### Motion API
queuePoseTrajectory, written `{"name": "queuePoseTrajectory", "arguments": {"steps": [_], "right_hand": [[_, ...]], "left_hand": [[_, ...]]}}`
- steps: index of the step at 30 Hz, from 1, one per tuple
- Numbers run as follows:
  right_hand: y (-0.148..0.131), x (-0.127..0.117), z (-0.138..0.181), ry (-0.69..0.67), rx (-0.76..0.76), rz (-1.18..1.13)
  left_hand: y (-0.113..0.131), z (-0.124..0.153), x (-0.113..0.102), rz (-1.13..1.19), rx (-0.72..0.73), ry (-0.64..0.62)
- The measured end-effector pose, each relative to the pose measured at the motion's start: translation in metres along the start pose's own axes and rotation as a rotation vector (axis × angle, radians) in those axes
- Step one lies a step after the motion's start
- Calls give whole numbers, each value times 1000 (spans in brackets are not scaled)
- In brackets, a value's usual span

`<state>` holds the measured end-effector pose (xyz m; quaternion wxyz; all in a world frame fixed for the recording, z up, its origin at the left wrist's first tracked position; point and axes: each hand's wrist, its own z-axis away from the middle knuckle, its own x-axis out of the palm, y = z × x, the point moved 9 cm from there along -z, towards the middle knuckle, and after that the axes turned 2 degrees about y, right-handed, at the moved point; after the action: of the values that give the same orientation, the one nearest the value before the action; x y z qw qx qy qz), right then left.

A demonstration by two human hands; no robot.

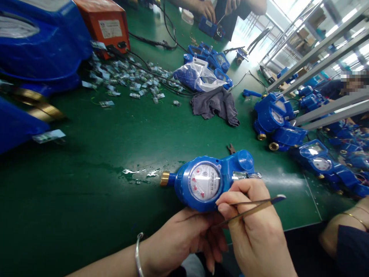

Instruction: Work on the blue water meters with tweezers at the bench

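My left hand, a silver bangle on its wrist, cups the near underside of a blue water meter, fingers curled closed against its body, so the meter sits at the near edge of the green table with its white dial face up and its brass threaded end pointing left. My right hand is pinched shut on a pair of metal tweezers, thumb and forefinger squeezing them just below the dial; the blades run out to the right, past my knuckles. Just left of the meter a small wet smear shines on the table. To my far right another person's forearm rests at the table edge. Farther back lies a crumpled grey cloth, and right of it several more blue meters stand clustered. Beyond the cloth sits a clear plastic bag of blue parts, with a scatter of small metal clips to the left. At the far edge stands an orange box, and another person's hands work on a meter.
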<state>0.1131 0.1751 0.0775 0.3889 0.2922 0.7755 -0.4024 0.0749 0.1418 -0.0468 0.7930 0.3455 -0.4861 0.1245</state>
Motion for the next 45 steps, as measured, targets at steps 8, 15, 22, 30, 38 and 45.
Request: {"name": "queuePoseTrajectory", "arguments": {"steps": [8, 15, 22, 30, 38, 45], "right_hand": [[2, 2, -1, 20, -12, 10], [4, -1, 4, 69, 4, -38], [4, -6, 8, 129, 44, -88], [17, -11, 6, 191, 128, -123], [24, -17, 8, 211, 186, -319], [49, -44, 36, 643, 238, -686]], "left_hand": [[-2, 0, -5, 18, -13, 19], [-9, 1, -3, 77, -66, 6], [-29, 5, -17, 64, -270, 158], [-78, 18, -28, -34, -604, 129], [-71, 12, -17, -164, -448, 3], [-42, 9, 0, -410, -270, -141]]}}
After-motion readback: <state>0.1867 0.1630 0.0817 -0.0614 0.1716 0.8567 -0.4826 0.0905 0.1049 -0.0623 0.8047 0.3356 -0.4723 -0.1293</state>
